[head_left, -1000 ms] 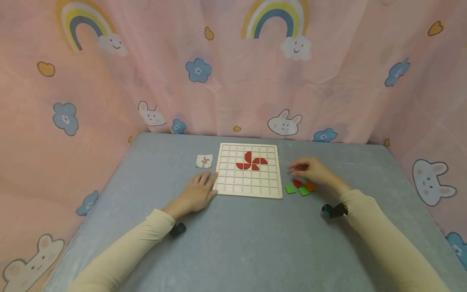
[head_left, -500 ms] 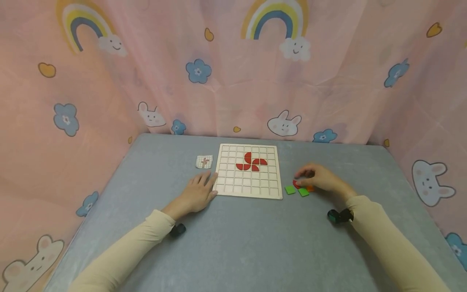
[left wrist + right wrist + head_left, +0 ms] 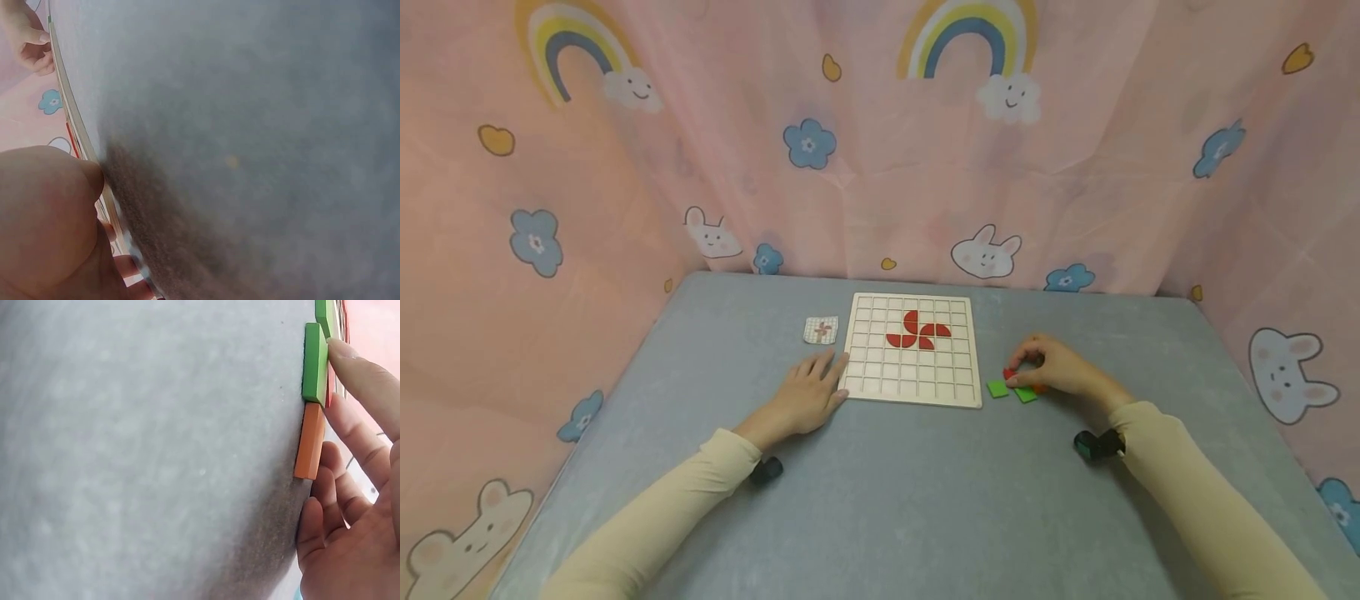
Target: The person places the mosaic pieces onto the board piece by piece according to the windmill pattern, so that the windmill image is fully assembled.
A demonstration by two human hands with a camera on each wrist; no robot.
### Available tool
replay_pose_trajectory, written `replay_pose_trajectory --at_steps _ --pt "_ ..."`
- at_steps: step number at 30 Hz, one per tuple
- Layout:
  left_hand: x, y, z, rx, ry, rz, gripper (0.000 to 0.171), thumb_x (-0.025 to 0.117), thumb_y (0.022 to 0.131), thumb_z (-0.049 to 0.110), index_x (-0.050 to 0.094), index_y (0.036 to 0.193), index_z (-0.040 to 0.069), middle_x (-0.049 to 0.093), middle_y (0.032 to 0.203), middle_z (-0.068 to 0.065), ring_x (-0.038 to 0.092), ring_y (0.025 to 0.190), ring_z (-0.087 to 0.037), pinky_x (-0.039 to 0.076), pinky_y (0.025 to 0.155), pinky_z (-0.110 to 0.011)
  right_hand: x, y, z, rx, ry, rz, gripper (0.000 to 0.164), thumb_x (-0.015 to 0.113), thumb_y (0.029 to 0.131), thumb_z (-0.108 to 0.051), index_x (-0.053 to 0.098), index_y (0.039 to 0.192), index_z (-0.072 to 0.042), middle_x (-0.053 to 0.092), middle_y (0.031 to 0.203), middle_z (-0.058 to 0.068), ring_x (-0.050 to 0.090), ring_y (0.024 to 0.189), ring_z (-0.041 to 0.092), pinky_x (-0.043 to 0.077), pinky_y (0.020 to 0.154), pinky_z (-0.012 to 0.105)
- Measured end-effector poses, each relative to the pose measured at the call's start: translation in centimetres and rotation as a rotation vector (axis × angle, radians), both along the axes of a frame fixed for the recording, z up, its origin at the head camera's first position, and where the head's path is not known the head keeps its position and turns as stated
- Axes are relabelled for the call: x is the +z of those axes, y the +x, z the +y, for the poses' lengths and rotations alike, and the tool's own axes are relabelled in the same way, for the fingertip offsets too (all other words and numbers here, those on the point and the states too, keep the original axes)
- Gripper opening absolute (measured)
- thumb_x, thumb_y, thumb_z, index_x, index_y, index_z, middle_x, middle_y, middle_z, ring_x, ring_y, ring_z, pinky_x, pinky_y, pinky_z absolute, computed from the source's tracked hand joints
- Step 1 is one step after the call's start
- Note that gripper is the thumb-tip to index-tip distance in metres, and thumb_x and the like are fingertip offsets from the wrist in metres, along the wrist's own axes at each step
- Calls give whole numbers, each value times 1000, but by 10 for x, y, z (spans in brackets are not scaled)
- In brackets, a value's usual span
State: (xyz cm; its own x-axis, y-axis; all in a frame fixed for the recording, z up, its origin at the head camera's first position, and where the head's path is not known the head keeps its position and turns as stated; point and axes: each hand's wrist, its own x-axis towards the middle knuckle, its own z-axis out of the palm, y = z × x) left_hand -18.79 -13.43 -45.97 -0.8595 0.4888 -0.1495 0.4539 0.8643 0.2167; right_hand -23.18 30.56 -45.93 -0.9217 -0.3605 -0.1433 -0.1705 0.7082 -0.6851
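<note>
My right hand (image 3: 1048, 367) pinches a loose red quarter-round tile (image 3: 1009, 374) between thumb and index finger, right of the board. Partly under that hand lie a green square tile (image 3: 314, 365) and an orange tile (image 3: 309, 442); another green tile (image 3: 997, 389) sits closer to the board. The pale wooden grid board (image 3: 880, 389) carries several red tiles (image 3: 904, 341) in a pinwheel shape. My left hand (image 3: 805, 398) lies with fingers extended at the board's lower left, thumb and index finger touching its edge.
A small paper card (image 3: 821, 330) printed with a grid and pinwheel lies left of the board. Behind the grey table (image 3: 880, 500) hangs a pink patterned curtain (image 3: 880, 183). Black wrist cameras (image 3: 1097, 446) are strapped on both wrists.
My right hand has come down and slightly right from beside the board onto the loose tiles, and its thumb and index finger have closed on the red one. The left hand stays put.
</note>
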Motion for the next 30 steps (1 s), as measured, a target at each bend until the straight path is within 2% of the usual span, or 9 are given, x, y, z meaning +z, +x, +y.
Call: replay_pose_trajectory --at_steps 7,14,18,26,30 --pt "3 0 1 6 -1 -13 64 43 115 32 24 167 0 24 170 -31 27 155 -51 28 122 -65 2 0 -2 8 0 26 22 91 86 -22 77 97 -8 59 114 13 51 101 26 41 88 40" --pt "-5 -4 0 -1 -16 -13 65 38 116 34 20 169 1 21 171 -30 25 156 -50 26 123 -65 2 1 -2 4 -4 38 21 91 86 -20 77 96 -7 59 113 13 51 101 27 41 88 39" --pt "-1 -2 1 7 13 -13 64 42 115 31 23 168 -1 22 170 -31 25 155 -52 26 123 -66 2 1 -3 2 7 49 22 91 86 -21 77 97 -7 59 112 13 51 101 27 41 89 40" --pt "1 0 1 10 -25 -30 64 40 116 32 22 168 1 21 171 -30 25 156 -50 25 124 -64 3 2 -4 43 13 59 32 89 89 -20 80 115 -4 61 110 13 50 99 26 42 88 41" --pt "2 0 1 9 -11 -15 64 42 116 32 23 168 0 23 170 -31 27 155 -50 27 123 -64 3 3 -5 42 3 47 35 88 89 -18 80 119 -3 61 109 13 51 99 27 40 85 39"
